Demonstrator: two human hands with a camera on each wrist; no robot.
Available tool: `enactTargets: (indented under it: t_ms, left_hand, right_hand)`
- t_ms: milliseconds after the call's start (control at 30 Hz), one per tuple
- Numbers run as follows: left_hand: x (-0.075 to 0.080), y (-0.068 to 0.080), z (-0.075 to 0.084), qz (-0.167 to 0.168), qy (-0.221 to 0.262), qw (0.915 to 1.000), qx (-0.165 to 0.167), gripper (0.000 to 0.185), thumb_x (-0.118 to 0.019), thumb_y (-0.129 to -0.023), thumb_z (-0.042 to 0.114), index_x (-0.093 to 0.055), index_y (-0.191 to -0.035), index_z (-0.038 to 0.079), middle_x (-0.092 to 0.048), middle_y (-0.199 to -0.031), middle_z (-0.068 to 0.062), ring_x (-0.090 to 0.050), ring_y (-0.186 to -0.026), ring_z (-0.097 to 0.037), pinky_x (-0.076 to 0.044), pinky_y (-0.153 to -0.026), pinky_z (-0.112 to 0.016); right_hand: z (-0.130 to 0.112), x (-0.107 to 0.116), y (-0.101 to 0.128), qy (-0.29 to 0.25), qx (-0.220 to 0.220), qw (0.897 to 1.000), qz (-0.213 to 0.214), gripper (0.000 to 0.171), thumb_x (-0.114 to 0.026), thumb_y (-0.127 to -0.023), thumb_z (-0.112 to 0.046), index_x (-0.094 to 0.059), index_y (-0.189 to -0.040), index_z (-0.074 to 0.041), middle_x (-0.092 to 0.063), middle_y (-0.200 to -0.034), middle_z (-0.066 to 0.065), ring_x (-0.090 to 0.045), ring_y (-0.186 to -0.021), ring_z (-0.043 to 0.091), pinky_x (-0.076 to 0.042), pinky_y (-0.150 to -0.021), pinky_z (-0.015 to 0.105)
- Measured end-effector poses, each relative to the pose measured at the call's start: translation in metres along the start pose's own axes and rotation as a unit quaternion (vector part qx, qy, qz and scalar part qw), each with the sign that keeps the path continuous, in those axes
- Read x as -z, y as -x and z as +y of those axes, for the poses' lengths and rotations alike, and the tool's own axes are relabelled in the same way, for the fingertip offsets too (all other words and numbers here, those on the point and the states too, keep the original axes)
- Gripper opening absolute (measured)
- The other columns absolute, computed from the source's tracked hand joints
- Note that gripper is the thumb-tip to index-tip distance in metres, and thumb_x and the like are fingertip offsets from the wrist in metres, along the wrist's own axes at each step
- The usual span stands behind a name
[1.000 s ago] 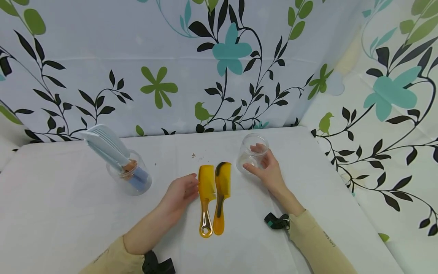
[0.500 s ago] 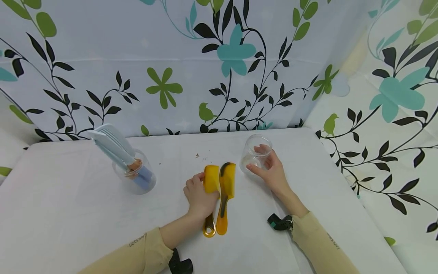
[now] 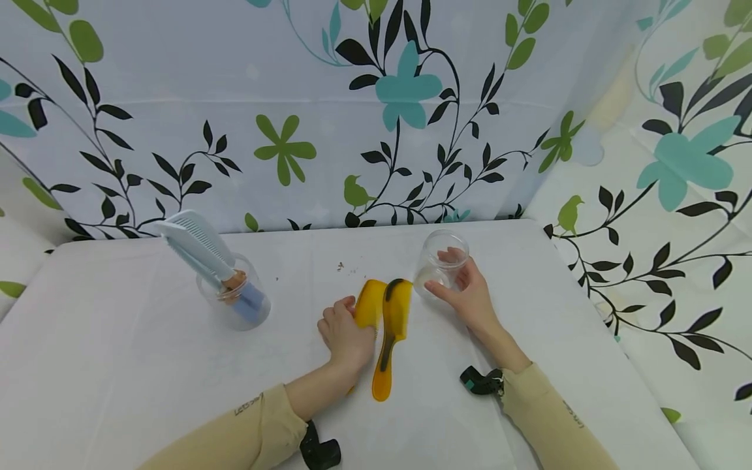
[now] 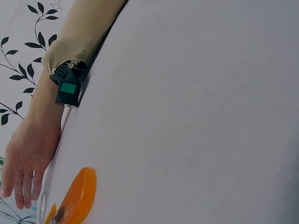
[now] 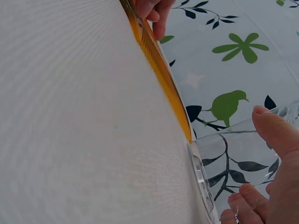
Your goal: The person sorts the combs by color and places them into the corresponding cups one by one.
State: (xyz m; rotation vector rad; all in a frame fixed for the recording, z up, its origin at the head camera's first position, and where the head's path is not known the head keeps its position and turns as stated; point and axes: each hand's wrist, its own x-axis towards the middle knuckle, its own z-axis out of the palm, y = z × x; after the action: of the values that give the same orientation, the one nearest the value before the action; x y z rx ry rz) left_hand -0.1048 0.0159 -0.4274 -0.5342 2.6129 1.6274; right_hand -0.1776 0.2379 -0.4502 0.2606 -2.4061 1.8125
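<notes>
- Your left hand (image 3: pixel 343 333) lies over the yellow comb (image 3: pixel 369 305), fingers curled round its handle; the toothed head sticks out past your fingertips, tilted a little toward your right hand.
- Just to the right of that hand lies the amber comb with a dark streak (image 3: pixel 390 333), flat on the white table (image 3: pixel 117 378), its head touching the yellow comb's head and its handle pointing back toward you.
- Your right hand (image 3: pixel 467 297) grips the clear empty jar (image 3: pixel 439 264), thumb on the near side and fingers wrapped round the far side; the jar stands upright on the table.
- In the right wrist view, the jar's wall (image 5: pixel 233 154) shows close up, with your thumb (image 5: pixel 275 128) pressed against it and the combs' edge (image 5: pixel 161 74) running away from its base.
- The amber comb's head lies just beside the jar, between your two hands.
- Well to the left of your left hand stands a second clear jar (image 3: pixel 237 301) holding pale blue combs (image 3: pixel 196 245), which lean out to the left over its rim.
- Small brown crumbs (image 3: pixel 343 266) lie on the table beyond your left hand.
</notes>
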Motion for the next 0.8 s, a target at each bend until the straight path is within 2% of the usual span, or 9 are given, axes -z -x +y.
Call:
enactTargets:
  t_ms: [100, 200, 333, 467, 667, 800]
  left_hand:
    - [-0.001, 0.0, 0.0, -0.003, -0.005, 1.0, -0.001, 0.059, -0.066, -0.077, -0.004, -0.047, -0.134, -0.002, -0.043, -0.119, -0.019, -0.033, -0.115, -0.036, -0.033, -0.102, -0.049]
    - [-0.003, 0.001, 0.001, -0.001, -0.006, 1.0, -0.003, 0.06, -0.07, -0.077, -0.001, -0.049, -0.132, -0.001, -0.04, -0.124, -0.021, -0.03, -0.118, -0.038, -0.031, -0.104, -0.051]
    - [-0.004, 0.001, 0.002, 0.002, -0.009, 0.9999, 0.004, 0.055, -0.071, -0.077, 0.0, -0.051, -0.129, 0.0, -0.038, -0.125, -0.021, -0.029, -0.119, -0.039, -0.03, -0.104, -0.05]
    - [-0.004, 0.0, 0.004, 0.002, -0.019, 0.9998, 0.007, 0.054, -0.067, -0.076, -0.003, -0.053, -0.127, 0.0, -0.038, -0.123, -0.022, -0.029, -0.118, -0.039, -0.029, -0.104, -0.05]
    - [-0.004, -0.003, 0.007, -0.003, -0.022, 0.9997, 0.01, 0.056, -0.063, -0.072, -0.007, -0.054, -0.127, -0.002, -0.038, -0.122, -0.023, -0.028, -0.118, -0.04, -0.028, -0.105, -0.051]
    - [-0.001, -0.005, 0.007, -0.007, -0.027, 0.9995, 0.013, 0.055, -0.064, -0.069, -0.007, -0.056, -0.123, -0.001, -0.04, -0.119, -0.021, -0.03, -0.115, -0.038, -0.029, -0.102, -0.049]
  right_hand:
    - [-0.016, 0.0, 0.004, 0.003, -0.009, 1.0, -0.003, 0.074, -0.079, -0.086, -0.012, -0.038, -0.148, -0.004, -0.052, -0.146, 0.012, -0.042, -0.139, 0.027, -0.025, -0.123, 0.044]
    - [-0.02, 0.0, 0.005, 0.004, -0.016, 1.0, -0.006, 0.074, -0.077, -0.086, -0.009, -0.037, -0.148, -0.001, -0.051, -0.147, 0.017, -0.041, -0.14, 0.031, -0.024, -0.123, 0.045]
    - [-0.001, 0.001, 0.0, 0.001, -0.01, 1.0, -0.004, 0.075, -0.079, -0.086, -0.013, -0.038, -0.149, -0.007, -0.052, -0.147, 0.01, -0.041, -0.14, 0.026, -0.023, -0.123, 0.045]
    - [0.005, 0.001, -0.001, 0.009, -0.005, 1.0, -0.001, 0.075, -0.08, -0.086, -0.019, -0.039, -0.148, -0.012, -0.054, -0.146, 0.003, -0.042, -0.139, 0.021, -0.024, -0.123, 0.043]
    - [0.005, 0.0, 0.0, 0.012, -0.005, 1.0, 0.001, 0.076, -0.08, -0.086, -0.019, -0.039, -0.149, -0.011, -0.053, -0.147, 0.004, -0.042, -0.139, 0.021, -0.025, -0.123, 0.043]
    - [-0.009, -0.001, 0.003, 0.011, -0.015, 1.0, -0.005, 0.077, -0.079, -0.086, -0.017, -0.037, -0.149, -0.006, -0.052, -0.147, 0.01, -0.041, -0.14, 0.027, -0.024, -0.123, 0.046]
